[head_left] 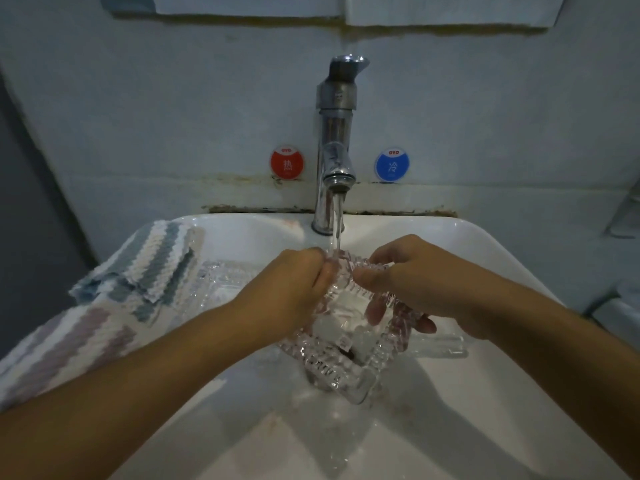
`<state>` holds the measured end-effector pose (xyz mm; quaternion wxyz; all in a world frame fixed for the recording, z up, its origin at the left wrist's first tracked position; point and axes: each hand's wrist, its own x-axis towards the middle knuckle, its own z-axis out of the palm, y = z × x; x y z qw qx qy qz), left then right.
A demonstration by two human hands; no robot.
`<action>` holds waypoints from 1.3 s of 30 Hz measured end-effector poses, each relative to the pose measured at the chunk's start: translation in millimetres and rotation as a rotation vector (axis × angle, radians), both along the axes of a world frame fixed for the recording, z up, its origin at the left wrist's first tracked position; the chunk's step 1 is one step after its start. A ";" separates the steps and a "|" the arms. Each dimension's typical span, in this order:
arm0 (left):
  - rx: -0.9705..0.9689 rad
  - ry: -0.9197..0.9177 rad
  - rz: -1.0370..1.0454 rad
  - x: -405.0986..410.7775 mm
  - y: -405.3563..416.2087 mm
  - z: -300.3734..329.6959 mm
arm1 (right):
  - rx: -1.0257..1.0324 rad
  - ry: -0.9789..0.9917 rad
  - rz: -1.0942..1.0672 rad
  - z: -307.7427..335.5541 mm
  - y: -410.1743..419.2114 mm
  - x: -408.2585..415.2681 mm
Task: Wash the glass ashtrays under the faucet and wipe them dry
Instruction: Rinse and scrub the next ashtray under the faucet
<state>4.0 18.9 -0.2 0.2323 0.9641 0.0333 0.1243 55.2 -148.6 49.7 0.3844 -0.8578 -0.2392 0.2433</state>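
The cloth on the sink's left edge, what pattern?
Zigzag stripes of white, grey-blue and mauve; head view.

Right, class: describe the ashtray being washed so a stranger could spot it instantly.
Start at the chrome faucet and follow its stream down into the white sink. The ribbed glass ashtray is there, tilted, gripped by the left hand and right hand, unlike those lying flat alongside.

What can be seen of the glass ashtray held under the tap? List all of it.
The glass ashtray is clear, square and thick-walled, with ribbed, cut-pattern sides. It is held tilted over the white sink, its far corner up under the running water from the chrome faucet, its near corner pointing down into the basin. The left hand grips its upper left edge; the right hand grips its upper right edge, fingers showing through the glass. It is wet.
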 end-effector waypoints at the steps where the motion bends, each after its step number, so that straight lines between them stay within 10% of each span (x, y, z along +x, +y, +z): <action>1: -0.001 0.017 -0.009 -0.1 -0.7 -0.3 | -0.008 0.001 -0.005 0.0 0.2 0.2; 15: -0.013 -0.007 0.002 1.5 0.2 -3.7 | -0.020 -0.006 -0.033 -2.2 1.5 1.6; 21: -0.505 0.158 -0.036 -3.3 -2.1 -0.3 | 0.013 -0.045 -0.104 -0.8 -3.4 11.5; 30: -0.302 0.128 0.044 -8.4 -8.7 7.5 | 0.022 -0.051 -0.085 -0.3 -2.1 7.9; 39: -0.722 0.266 0.057 -11.3 -12.8 15.8 | 0.038 -0.140 -0.133 8.5 -9.6 12.8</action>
